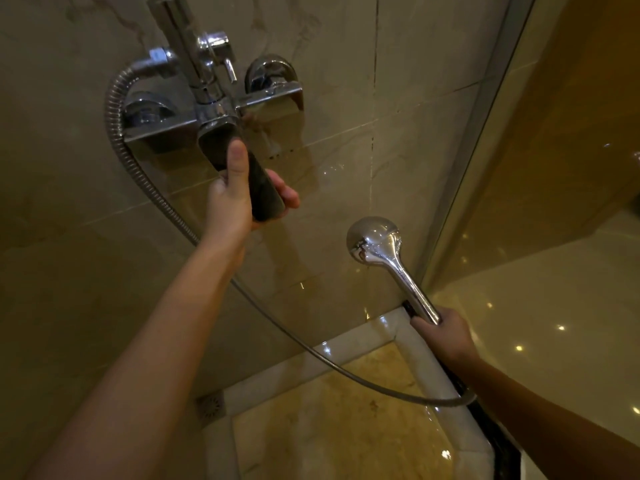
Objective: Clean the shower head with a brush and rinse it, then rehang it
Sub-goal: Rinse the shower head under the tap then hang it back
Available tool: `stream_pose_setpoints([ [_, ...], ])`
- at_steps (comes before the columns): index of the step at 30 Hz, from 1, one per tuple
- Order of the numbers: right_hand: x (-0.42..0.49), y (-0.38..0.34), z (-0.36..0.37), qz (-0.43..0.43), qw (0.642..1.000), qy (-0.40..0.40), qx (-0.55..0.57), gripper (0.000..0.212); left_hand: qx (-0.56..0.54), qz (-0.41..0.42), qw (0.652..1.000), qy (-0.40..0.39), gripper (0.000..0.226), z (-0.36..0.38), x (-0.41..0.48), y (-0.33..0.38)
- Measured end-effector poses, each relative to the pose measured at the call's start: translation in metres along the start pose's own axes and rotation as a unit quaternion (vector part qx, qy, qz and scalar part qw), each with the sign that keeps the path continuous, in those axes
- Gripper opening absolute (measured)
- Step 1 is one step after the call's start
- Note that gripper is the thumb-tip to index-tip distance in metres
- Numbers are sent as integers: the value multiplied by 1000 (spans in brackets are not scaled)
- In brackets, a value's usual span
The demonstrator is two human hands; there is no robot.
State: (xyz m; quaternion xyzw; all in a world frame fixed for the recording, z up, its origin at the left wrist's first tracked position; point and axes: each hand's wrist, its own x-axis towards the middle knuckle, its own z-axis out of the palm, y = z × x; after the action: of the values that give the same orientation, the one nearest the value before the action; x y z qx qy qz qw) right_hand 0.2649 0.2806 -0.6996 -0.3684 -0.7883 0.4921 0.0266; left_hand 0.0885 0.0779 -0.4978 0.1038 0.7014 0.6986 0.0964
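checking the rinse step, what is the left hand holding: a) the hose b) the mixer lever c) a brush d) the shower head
b: the left hand wraps thumb and fingers round the mixer lever, while the right hand holds the shower head by its handle.

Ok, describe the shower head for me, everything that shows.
The shower head is a polished chrome hand-held piece: a rounded, domed head that narrows into a slim handle. Its shiny back faces the camera; the spray face is hidden. It is tilted head-up near the glass panel. The right hand grips the handle's lower end, below which the ribbed metal hose trails.
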Motion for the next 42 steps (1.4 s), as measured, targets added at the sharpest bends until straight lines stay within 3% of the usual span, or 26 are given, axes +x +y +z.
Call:
stream_pose_setpoints([
  [15, 8, 39, -24, 1, 990, -27, -135, 11, 11, -3, 1000, 4, 55, 1, -4, 3],
  [21, 9, 49, -31, 12, 991, -27, -134, 20, 8, 0, 1000, 8, 54, 2, -5, 3],
  [28, 13, 56, -34, 12, 992, -15, -124, 6, 5, -1, 1000, 13, 53, 3, -4, 1],
  [35, 17, 60, -32, 8, 992, -19, -121, 16, -3, 4, 1000, 12, 52, 5, -6, 2],
  [42, 20, 63, -30, -1, 993, -24, -112, 8, -16, 17, 1000, 15, 47, 5, -7, -1],
])
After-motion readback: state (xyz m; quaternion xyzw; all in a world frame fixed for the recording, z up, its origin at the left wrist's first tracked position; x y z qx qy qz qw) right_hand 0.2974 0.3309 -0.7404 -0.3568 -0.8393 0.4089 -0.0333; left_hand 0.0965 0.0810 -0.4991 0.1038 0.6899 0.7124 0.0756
